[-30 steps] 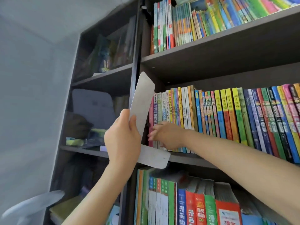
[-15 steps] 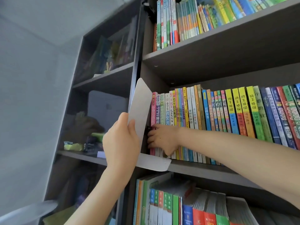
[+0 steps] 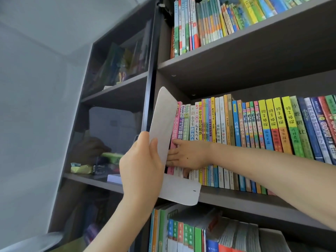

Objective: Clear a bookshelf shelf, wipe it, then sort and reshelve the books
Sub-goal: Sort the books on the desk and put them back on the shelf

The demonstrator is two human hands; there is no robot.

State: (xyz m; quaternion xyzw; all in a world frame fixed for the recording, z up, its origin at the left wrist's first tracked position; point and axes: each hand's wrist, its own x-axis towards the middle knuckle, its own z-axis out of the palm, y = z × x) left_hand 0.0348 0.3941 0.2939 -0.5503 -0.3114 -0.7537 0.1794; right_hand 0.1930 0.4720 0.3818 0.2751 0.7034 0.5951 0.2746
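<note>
White bent bookend (image 3: pixel 164 128) pinched in left hand (image 3: pixel 141 171). Right hand (image 3: pixel 190 157) curled round end books (image 3: pixel 179 120), pink one first, spines upright.

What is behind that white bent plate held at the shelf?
The pink book, first in the row, stands right behind the white bookend in the left hand; the right hand grips that book. The shelf's side wall there is covered.

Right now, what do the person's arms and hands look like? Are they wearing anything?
No sleeves show: the left arm and right arm are bare. The left hand and right hand wear no gloves, rings or watch that I can see. A tiny dark dot marks the back of the right hand.
</note>
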